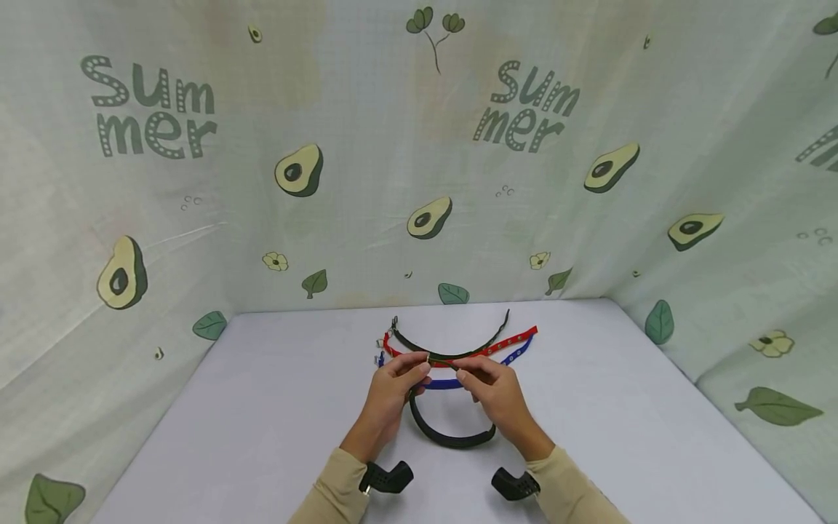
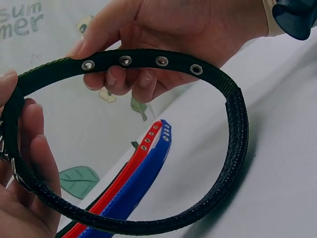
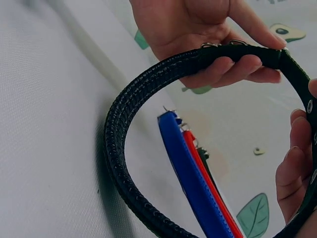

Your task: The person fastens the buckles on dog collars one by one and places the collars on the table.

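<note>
A dark green-black collar (image 1: 452, 438) is bent into a loop just above the white table (image 1: 262, 407). My left hand (image 1: 419, 365) pinches its buckle end (image 3: 218, 47), and my right hand (image 1: 466, 375) pinches the strap end with the metal eyelets (image 2: 143, 60). The two ends meet between my fingertips. In the left wrist view my left hand (image 2: 25, 168) curls round the loop at the lower left, and the right hand (image 2: 163, 29) grips it from above. Behind the loop a blue collar (image 1: 519, 354), a red collar (image 1: 517, 340) and a black collar (image 1: 458, 354) lie side by side.
A pale cloth printed with avocados (image 1: 301, 171) walls in the table at the back and on both sides. White table surface spreads to the left and right of my hands. Black wrist mounts (image 1: 386, 477) sit on both sleeves.
</note>
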The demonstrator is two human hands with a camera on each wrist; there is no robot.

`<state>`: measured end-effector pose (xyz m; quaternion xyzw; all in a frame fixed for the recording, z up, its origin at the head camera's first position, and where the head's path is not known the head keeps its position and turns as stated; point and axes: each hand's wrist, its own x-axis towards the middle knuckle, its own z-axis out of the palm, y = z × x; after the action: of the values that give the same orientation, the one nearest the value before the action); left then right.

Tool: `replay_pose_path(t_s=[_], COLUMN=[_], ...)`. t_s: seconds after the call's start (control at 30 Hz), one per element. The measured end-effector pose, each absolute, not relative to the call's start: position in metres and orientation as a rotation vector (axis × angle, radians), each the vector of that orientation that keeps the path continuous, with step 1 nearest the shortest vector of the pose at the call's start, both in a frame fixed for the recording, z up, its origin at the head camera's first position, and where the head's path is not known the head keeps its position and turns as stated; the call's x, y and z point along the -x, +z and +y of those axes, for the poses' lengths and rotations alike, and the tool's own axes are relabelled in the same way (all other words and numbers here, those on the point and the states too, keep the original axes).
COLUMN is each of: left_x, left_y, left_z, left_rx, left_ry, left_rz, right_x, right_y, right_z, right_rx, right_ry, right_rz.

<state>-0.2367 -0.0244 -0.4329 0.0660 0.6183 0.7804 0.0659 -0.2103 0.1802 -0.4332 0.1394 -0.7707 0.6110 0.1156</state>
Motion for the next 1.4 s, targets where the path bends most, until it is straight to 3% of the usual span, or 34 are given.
replay_pose_path(t_s=[1.4], left_x=[0.228], left_y=[-0.429], left_z=[-0.017], left_rx=[-0.271], left_ry=[2.352], left_rz=[1.815], right_x=[0.203], right_y=[-0.426], right_z=[0.17], right_rx=[-0.502], right_ry=[1.765], right_rz=[-2.194])
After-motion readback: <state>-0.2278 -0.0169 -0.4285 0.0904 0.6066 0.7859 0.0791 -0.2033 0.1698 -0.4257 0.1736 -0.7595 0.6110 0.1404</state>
